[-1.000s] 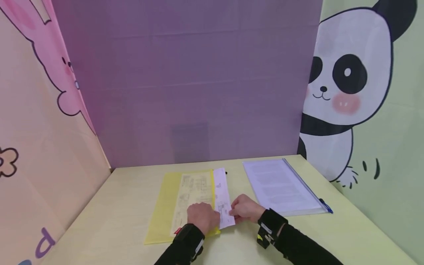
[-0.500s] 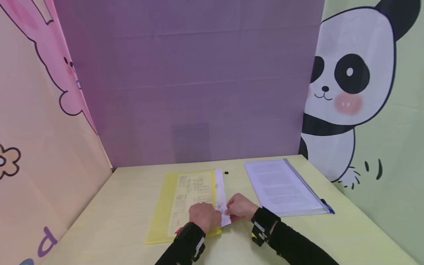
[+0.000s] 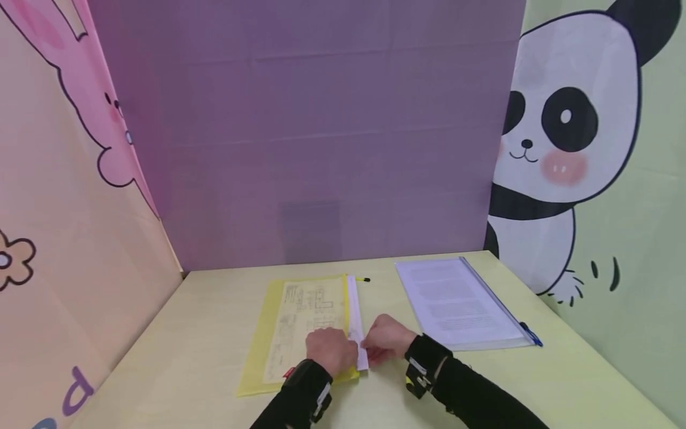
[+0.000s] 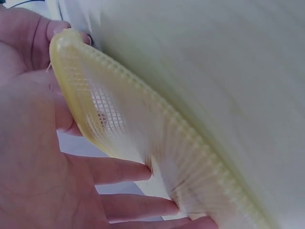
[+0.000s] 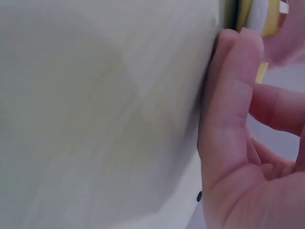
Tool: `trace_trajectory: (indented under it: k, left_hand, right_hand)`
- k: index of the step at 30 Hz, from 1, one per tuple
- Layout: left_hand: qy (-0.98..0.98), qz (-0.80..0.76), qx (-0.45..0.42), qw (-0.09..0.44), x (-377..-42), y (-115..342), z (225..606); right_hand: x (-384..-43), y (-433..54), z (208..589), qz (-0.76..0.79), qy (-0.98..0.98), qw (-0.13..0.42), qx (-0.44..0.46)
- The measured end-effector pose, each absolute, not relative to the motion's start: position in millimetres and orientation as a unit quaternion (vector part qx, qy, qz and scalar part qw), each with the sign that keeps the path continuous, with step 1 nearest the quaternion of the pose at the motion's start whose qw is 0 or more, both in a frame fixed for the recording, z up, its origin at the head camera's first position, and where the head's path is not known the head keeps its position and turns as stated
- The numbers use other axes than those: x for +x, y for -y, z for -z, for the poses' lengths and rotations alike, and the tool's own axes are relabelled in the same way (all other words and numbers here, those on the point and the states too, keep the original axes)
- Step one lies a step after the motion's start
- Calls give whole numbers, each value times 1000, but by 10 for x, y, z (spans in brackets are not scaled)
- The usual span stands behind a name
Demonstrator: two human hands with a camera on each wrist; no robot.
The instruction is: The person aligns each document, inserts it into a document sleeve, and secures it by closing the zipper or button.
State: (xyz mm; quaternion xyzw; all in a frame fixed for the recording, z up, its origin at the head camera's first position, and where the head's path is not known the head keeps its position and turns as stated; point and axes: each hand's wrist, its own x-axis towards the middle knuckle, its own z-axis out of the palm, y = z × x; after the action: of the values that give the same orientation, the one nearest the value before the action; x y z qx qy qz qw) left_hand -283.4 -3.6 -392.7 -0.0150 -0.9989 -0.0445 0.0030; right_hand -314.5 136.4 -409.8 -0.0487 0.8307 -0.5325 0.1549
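Note:
A yellow translucent mesh zipper pouch (image 3: 257, 357) lies on the table with printed paper (image 3: 300, 310) showing through it. A narrow white strip of the paper (image 3: 354, 304) sticks out along the pouch's right side. My left hand (image 3: 329, 350) grips the pouch at its near right edge; in the left wrist view its fingers (image 4: 124, 171) lie against the mesh. My right hand (image 3: 388, 336) pinches the paper's outer edge near the front corner. In the right wrist view its fingertips (image 5: 243, 43) are right at the white and yellow edges.
To the right lies a clear zipper pouch (image 3: 455, 304) with printed pages, a blue cord (image 3: 530, 333) at its corner. A black-tipped yellow strip (image 3: 365, 279) protrudes beyond the yellow pouch's far corner. A purple panel (image 3: 332, 149) stands behind the table.
The paper has slid left into the yellow pouch, so its protruding strip is narrower. My right hand has moved left with it; my left hand has stayed nearly in place.

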Motion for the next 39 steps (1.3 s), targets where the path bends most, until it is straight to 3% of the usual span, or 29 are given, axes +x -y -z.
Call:
trace_trajectory:
  k: [5,25,34,39]
  left_hand:
    - [999,39,-9,8,-2844,42,3938]
    - [998,50,-32,4,-2863,84,3957]
    - [998,43,-26,23,-2800,122,3944]
    - [997,80,-11,-2,-2750,162,3896]
  right_hand:
    - [-3171,-1378,4129,551,-816,170,-42]
    - [-3225,-1197,4107,489,-858,137,-75]
    - [-3212,-1258,4111,507,-842,168,-73]
    - [-3223,-1343,4095,513,-837,176,-69]
